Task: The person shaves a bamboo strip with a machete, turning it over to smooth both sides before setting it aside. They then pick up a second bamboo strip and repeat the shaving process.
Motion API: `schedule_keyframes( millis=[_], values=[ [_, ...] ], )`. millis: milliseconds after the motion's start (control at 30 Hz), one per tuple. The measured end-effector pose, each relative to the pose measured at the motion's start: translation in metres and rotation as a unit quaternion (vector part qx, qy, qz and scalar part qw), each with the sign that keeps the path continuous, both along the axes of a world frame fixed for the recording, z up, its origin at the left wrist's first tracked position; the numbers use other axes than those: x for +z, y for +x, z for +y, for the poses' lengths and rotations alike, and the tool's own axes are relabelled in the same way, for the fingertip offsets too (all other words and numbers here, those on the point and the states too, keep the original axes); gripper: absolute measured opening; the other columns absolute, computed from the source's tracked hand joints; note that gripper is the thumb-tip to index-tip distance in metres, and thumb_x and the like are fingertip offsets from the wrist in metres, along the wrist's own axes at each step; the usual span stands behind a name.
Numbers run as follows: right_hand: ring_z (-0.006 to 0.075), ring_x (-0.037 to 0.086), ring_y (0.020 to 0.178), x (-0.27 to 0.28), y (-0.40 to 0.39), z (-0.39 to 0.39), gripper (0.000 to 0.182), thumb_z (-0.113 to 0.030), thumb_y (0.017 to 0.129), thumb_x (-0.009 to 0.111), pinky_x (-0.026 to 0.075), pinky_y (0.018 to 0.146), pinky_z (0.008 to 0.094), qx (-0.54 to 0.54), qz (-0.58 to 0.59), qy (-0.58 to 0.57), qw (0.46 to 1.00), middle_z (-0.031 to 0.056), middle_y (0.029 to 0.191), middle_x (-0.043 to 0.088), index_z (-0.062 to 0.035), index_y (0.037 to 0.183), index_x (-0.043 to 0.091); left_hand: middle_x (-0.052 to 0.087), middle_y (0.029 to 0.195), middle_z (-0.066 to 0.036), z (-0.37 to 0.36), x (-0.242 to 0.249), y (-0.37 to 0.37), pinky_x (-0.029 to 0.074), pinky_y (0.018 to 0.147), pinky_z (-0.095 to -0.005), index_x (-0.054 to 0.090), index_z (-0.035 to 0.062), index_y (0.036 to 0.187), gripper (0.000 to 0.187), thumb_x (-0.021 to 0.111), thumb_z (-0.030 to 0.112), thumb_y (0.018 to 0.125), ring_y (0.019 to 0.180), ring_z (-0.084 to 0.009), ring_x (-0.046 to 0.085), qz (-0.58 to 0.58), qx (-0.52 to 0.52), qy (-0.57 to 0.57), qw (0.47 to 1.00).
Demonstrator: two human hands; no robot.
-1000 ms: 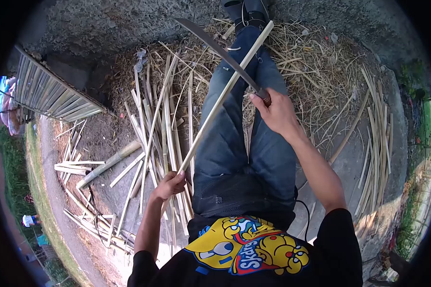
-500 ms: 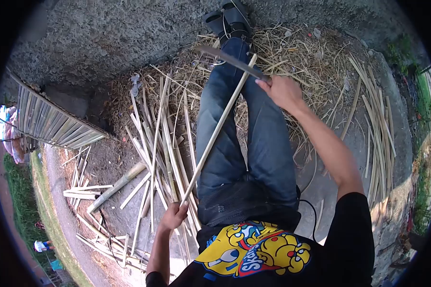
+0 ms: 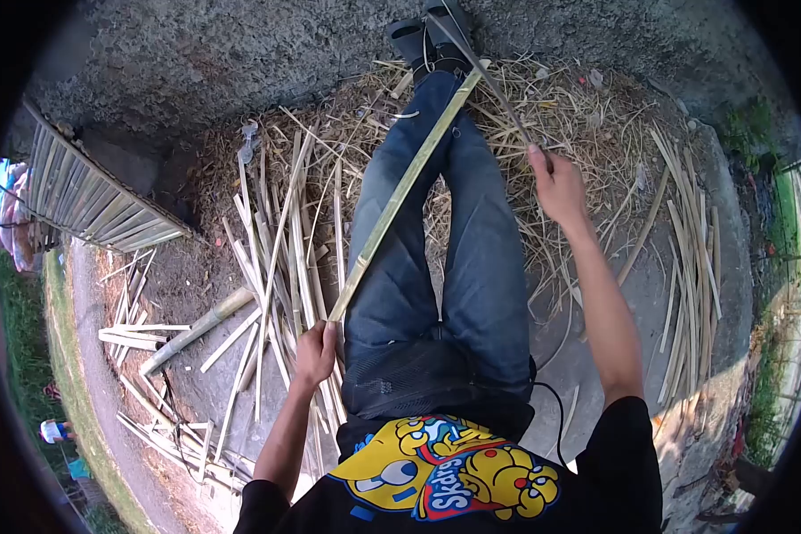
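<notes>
A long bamboo strip (image 3: 399, 198) slants across my outstretched legs, its green outer face showing. Its near end is gripped in my left hand (image 3: 316, 354), closed beside my left hip. My right hand (image 3: 561, 189) is wrapped around the handle of a long-bladed knife (image 3: 507, 109), out past my right knee. The blade is seen nearly edge-on and points away toward my shoes. It overlaps the far tip of the strip in this view.
Split bamboo strips (image 3: 280, 240) lie heaped to my left, with a thicker bamboo pole (image 3: 200, 329) among them. More strips (image 3: 690, 258) lie on the right. Shavings (image 3: 587, 133) cover the ground around my feet. A rough wall (image 3: 267, 53) and a slatted bamboo panel (image 3: 98, 209) stand ahead.
The bamboo strip has turned from its pale face to its green one, and its far end has risen. The knife has swung from across the strip to pointing forward; my right hand moved right.
</notes>
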State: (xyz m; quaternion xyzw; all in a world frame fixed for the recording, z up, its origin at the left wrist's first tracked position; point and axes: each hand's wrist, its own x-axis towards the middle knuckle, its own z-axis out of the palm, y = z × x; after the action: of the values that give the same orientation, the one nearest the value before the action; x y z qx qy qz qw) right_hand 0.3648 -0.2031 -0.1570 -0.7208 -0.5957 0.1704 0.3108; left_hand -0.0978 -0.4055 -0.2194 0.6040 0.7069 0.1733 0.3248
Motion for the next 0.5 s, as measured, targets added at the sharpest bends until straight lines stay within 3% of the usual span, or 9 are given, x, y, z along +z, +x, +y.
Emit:
schedule_keyframes(
  millis=[67,133,233,300,433,500],
  values=[
    [0.0424,0.069,0.07,-0.001,-0.04,-0.011,0.075,-0.069,0.099,0.046,0.054,0.064,0.0517,0.055,-0.087,-0.043,0.994,0.0225,0.065,0.066,0.0,0.081,0.067,0.055,0.06,-0.021,0.017,0.008,0.02,0.044,0.058,-0.0472,0.058,-0.0032,0.077,0.054,0.051,0.041,0.107,0.055,-0.0352,0.058,0.0,-0.032,0.02,0.999],
    [0.0425,0.068,0.066,-0.007,-0.076,-0.026,0.071,-0.068,0.098,0.049,0.053,0.06,0.0534,0.131,-0.115,-0.038,0.984,0.0208,0.063,0.064,-0.0015,0.079,0.063,0.053,0.058,-0.022,0.029,0.019,0.04,0.043,0.057,-0.0463,0.059,-0.0043,0.078,0.055,0.051,0.042,0.107,0.053,-0.0343,0.054,-0.006,-0.033,0.015,0.999],
    [0.0409,0.07,0.064,-0.006,-0.121,-0.056,0.068,-0.071,0.092,0.056,0.055,0.056,0.052,0.244,-0.111,-0.007,0.963,0.0164,0.064,0.067,-0.0047,0.083,0.063,0.051,0.058,-0.021,0.038,0.038,0.054,0.043,0.057,-0.045,0.058,-0.0047,0.078,0.057,0.051,0.043,0.107,0.053,-0.0301,0.052,0.01,-0.029,0.007,1.0],
    [0.0377,0.07,0.062,-0.011,-0.139,-0.07,0.065,-0.071,0.09,0.059,0.055,0.056,0.0512,0.294,-0.149,0.081,0.941,0.0144,0.065,0.067,-0.007,0.082,0.062,0.05,0.057,-0.019,0.034,0.039,0.054,0.042,0.057,-0.0439,0.058,-0.0046,0.077,0.057,0.051,0.044,0.107,0.054,-0.0251,0.05,-0.055,-0.018,-0.022,0.998],
    [0.0357,0.07,0.058,-0.014,-0.104,-0.032,0.063,-0.07,0.092,0.058,0.054,0.05,0.0484,0.237,-0.167,0.197,0.937,0.0145,0.061,0.066,-0.0074,0.086,0.064,0.05,0.057,-0.014,-0.006,0.04,0.02,0.041,0.056,-0.0422,0.056,-0.0033,0.076,0.056,0.048,0.042,0.108,0.055,-0.0195,0.046,-0.086,0.014,-0.063,0.994],
    [0.0426,0.069,0.064,0.002,-0.051,0.015,0.069,-0.07,0.097,0.049,0.054,0.056,0.0521,0.054,-0.161,0.036,0.985,0.0194,0.065,0.067,-0.004,0.088,0.067,0.05,0.056,-0.013,-0.043,0.037,-0.019,0.041,0.055,-0.0417,0.056,-0.0027,0.075,0.054,0.047,0.039,0.109,0.054,-0.0194,0.048,-0.049,0.033,-0.065,0.996]
  ],
)
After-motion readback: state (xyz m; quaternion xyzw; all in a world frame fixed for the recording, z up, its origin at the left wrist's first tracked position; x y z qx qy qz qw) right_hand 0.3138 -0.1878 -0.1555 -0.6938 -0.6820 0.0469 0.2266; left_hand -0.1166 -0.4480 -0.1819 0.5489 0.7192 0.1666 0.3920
